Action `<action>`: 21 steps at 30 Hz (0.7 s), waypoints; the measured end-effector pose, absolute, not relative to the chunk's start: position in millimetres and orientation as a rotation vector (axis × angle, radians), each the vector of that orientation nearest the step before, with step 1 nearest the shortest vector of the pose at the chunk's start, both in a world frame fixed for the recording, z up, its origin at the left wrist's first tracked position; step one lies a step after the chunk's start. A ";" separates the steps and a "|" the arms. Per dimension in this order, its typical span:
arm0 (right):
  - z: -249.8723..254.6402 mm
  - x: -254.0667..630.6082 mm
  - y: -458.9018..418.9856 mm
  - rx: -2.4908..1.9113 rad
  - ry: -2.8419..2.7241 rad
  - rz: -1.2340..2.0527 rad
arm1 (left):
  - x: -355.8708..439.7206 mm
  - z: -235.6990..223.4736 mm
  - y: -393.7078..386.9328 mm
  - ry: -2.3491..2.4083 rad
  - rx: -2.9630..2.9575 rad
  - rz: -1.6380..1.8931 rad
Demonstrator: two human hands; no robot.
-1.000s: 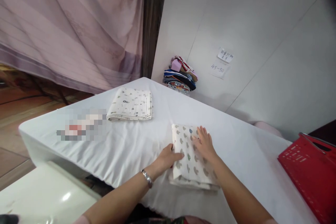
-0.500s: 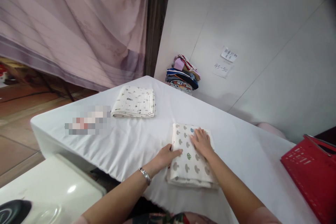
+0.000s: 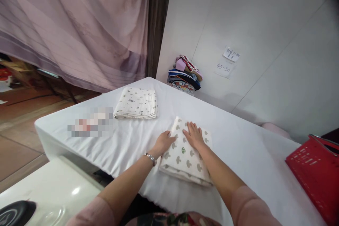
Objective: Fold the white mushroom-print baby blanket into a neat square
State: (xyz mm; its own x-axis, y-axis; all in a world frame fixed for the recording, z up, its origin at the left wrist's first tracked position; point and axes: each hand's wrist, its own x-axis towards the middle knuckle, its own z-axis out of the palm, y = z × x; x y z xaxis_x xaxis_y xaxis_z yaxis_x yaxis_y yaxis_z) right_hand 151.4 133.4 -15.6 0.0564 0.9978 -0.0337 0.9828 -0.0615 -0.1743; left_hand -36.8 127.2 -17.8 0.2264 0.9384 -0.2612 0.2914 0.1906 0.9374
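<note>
A folded white cloth [image 3: 186, 159] printed with grey mushrooms and one green one lies on the white-covered table [image 3: 127, 141] in front of me. My left hand [image 3: 163, 143] grips its left edge, thumb on top and the other fingers partly hidden along the side. Flat on the cloth's upper part rests my right hand [image 3: 194, 136], fingers stretched out. Farther back on the left is a second folded cloth [image 3: 136, 102], white with small scattered prints, which neither hand touches.
At the right edge stands a red plastic basket [image 3: 309, 173]. A stack of folded clothes [image 3: 184, 74] sits by the wall behind the table. A blurred-out item [image 3: 90, 123] lies on the left. A glossy white surface [image 3: 53, 183] adjoins the front left, bearing a black round object [image 3: 17, 213].
Both hands and the mushroom-print cloth have shifted left and slightly away from me, and the cloth has turned a little. The right hand has come to lie flatter on it.
</note>
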 end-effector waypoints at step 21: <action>-11.2 164.5 154.7 -2.168 -2.155 0.352 | -45.0 -35.4 133.5 1.265 1.208 0.635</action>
State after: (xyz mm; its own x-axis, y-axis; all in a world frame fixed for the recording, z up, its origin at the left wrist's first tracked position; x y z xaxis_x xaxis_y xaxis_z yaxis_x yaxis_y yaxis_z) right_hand 164.5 154.7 -11.2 -0.0064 0.9932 -0.1161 0.9785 -0.0178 -0.2056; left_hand -45.0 133.5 -35.4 0.2559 0.8948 -0.3660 0.2406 0.3078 0.9205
